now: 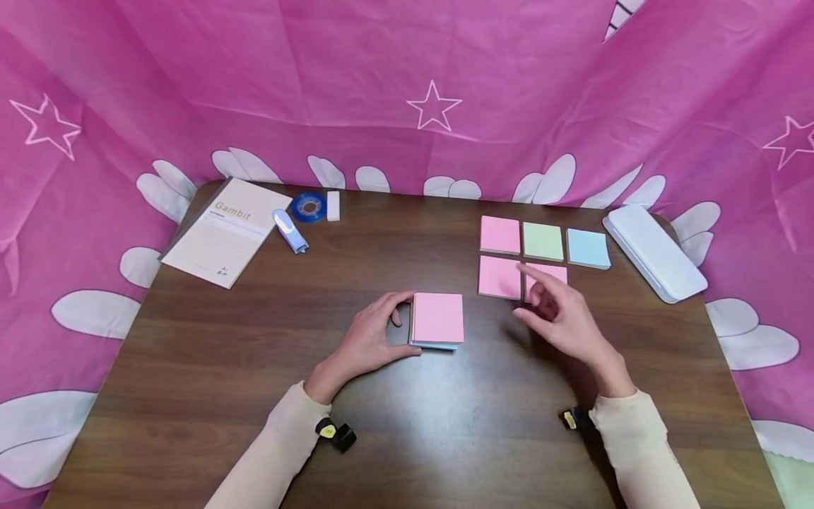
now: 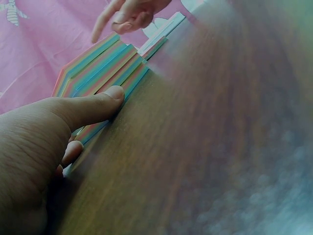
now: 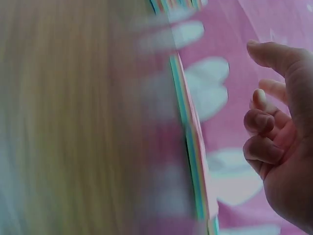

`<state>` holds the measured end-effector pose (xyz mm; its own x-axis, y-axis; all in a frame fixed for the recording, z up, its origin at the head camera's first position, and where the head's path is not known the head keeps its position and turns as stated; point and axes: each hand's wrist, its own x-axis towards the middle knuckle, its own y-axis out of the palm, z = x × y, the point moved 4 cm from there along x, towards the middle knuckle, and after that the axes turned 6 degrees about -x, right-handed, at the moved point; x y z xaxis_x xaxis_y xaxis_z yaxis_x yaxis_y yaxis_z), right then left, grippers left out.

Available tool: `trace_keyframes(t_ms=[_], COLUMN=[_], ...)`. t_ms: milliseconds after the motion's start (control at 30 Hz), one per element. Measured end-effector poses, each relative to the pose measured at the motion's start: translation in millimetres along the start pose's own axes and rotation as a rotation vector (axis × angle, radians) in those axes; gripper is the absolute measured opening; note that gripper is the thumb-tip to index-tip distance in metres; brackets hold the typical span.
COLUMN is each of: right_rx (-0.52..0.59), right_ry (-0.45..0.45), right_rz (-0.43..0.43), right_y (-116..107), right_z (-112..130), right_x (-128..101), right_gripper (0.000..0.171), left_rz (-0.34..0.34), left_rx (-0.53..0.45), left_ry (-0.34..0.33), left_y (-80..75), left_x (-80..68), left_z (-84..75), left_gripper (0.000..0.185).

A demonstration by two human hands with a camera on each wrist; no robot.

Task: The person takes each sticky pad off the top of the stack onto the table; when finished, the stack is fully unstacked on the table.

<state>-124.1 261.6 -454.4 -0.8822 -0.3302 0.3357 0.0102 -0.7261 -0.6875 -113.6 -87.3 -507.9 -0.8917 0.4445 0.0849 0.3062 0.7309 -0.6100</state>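
**A:** Left hand (image 1: 369, 339) is planted on the worktop (image 1: 254, 339), thumb and fingers (image 2: 93, 105) curled against the left edge of the sticky-note stack (image 1: 437, 319). Pink sheet on top, and the left wrist view shows striped layers of colour down its side.

**B:** Where does the stack sit?

**A:** Near the middle of the worktop, flat, just in front of the person. The left hand pinches its side between thumb and fingers.

**B:** And the right hand (image 1: 562, 318)?

**A:** Off the surface, to the right of the stack and apart from it. Index finger stretched out, the others loosely curled, and it holds nothing. It hangs over the near edge of a group of small pads.

**B:** Which pads?

**A:** Back row: a pink pad (image 1: 499, 235), a green pad (image 1: 543, 241), a blue pad (image 1: 588, 248). In front of them a second pink pad (image 1: 499, 276), and a third pink pad (image 1: 552, 272) partly hidden by the right hand.

**B:** Anything else around?

**A:** A white case (image 1: 655, 251) at the far right, a booklet (image 1: 222, 230) at the far left, with a white-and-blue stapler (image 1: 290, 230), a blue tape roll (image 1: 309, 206) and a white eraser (image 1: 333, 206) beside it. Pink starred cloth (image 1: 407, 85) behind everything.
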Motion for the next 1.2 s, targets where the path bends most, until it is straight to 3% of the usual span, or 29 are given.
trace_keyframes(t_ms=[233, 600, 933, 1200], right_rx=[-0.091, -0.228, -0.273, -0.192], right_ry=[-0.063, -0.031, 0.041, 0.032], right_rz=[0.130, 0.254, 0.257, 0.259], right_y=[34.5, 74.7, 84.3, 79.6], right_z=[37.1, 64.7, 69.5, 63.0], right_x=[12.1, 21.6, 22.6, 19.5], right_gripper=[0.069, 0.099, 0.094, 0.092], left_rz=[-0.002, 0.000, -0.001, 0.002], left_rx=[-0.003, -0.027, -0.004, -0.004], left_ry=[0.000, 0.010, 0.020, 0.003], left_y=[0.4, -1.1, -0.9, 0.5], left_x=[0.7, 0.0, 1.4, 1.3], left_z=[-0.5, 0.0, -0.2, 0.1], left_gripper=[0.094, 0.101, 0.099, 0.100])
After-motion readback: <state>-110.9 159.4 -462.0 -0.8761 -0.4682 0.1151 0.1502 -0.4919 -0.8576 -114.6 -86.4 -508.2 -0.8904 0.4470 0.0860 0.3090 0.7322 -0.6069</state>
